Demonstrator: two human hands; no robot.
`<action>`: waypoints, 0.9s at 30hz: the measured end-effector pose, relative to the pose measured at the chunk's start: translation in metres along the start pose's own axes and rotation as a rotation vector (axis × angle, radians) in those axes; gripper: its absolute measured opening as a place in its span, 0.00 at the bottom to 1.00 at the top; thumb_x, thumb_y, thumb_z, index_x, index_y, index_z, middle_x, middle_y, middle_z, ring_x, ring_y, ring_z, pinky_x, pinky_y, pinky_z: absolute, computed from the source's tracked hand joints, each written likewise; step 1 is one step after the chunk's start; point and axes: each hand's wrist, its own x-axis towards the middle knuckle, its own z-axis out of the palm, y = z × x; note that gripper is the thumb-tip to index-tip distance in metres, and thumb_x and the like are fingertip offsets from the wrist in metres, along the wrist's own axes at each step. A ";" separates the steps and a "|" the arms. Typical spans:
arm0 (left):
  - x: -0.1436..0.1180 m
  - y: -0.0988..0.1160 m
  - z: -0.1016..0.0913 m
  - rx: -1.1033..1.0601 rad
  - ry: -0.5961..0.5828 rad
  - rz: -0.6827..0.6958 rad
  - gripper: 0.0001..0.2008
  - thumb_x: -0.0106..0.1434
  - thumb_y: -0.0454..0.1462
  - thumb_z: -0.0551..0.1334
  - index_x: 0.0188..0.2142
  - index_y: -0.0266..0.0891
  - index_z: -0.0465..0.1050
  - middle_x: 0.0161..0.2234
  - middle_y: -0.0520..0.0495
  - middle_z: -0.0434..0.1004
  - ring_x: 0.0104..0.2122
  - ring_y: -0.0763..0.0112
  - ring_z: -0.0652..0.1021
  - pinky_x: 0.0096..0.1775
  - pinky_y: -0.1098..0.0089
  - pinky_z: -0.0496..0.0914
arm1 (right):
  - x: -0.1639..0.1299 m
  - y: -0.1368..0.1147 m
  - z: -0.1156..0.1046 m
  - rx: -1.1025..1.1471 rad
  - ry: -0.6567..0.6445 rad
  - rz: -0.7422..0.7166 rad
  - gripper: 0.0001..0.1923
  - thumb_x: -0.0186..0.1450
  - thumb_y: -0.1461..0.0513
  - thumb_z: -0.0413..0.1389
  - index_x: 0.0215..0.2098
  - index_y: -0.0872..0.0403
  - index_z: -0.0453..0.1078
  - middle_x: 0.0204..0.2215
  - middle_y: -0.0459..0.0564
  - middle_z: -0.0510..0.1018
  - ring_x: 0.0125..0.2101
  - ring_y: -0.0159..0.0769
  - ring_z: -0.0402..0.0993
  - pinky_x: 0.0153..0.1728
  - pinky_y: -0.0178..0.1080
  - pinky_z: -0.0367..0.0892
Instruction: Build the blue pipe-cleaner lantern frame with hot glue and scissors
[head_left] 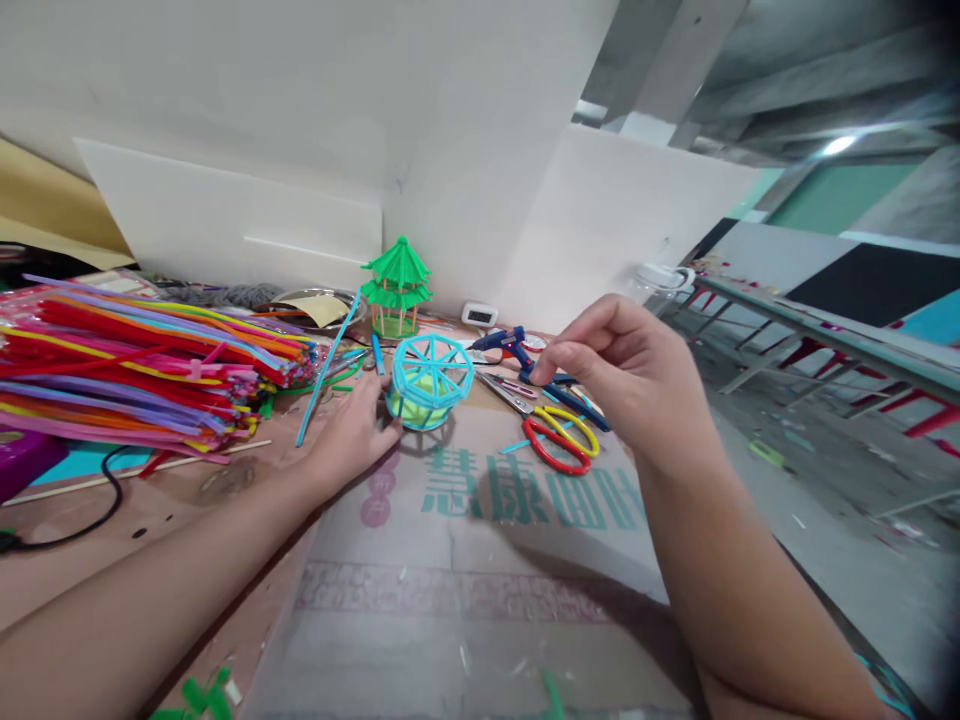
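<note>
On the cardboard-covered bench, my left hand (352, 435) has its fingers pressed against the side of the small cyan straw frame (430, 382), steadying it where it stands. My right hand (622, 375) hovers loosely curled above the scissors (559, 440), pinching nothing I can make out. The blue glue gun (517, 350) lies just behind. I judge the frame flimsy: too firm a push could buckle its spokes or tip it toward the green pagoda (397, 285).
</note>
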 end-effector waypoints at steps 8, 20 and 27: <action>0.003 0.009 -0.005 0.022 -0.041 -0.032 0.24 0.60 0.34 0.61 0.57 0.37 0.68 0.54 0.36 0.78 0.54 0.52 0.79 0.57 0.50 0.73 | 0.001 0.029 -0.011 -0.302 -0.175 0.076 0.29 0.74 0.42 0.51 0.23 0.51 0.66 0.26 0.50 0.81 0.29 0.36 0.73 0.37 0.41 0.67; 0.005 0.002 0.000 0.000 -0.034 -0.073 0.23 0.59 0.35 0.61 0.55 0.36 0.69 0.55 0.35 0.80 0.54 0.53 0.81 0.58 0.51 0.74 | -0.051 0.024 -0.050 -0.150 -0.561 0.278 0.16 0.69 0.49 0.62 0.44 0.52 0.81 0.37 0.53 0.83 0.36 0.39 0.79 0.36 0.40 0.74; 0.005 0.003 -0.002 0.015 -0.037 -0.061 0.25 0.60 0.38 0.59 0.57 0.35 0.67 0.55 0.34 0.80 0.54 0.51 0.81 0.57 0.50 0.74 | -0.043 0.080 -0.058 -0.550 -0.189 0.244 0.14 0.69 0.55 0.57 0.45 0.54 0.80 0.34 0.51 0.82 0.33 0.38 0.74 0.36 0.40 0.67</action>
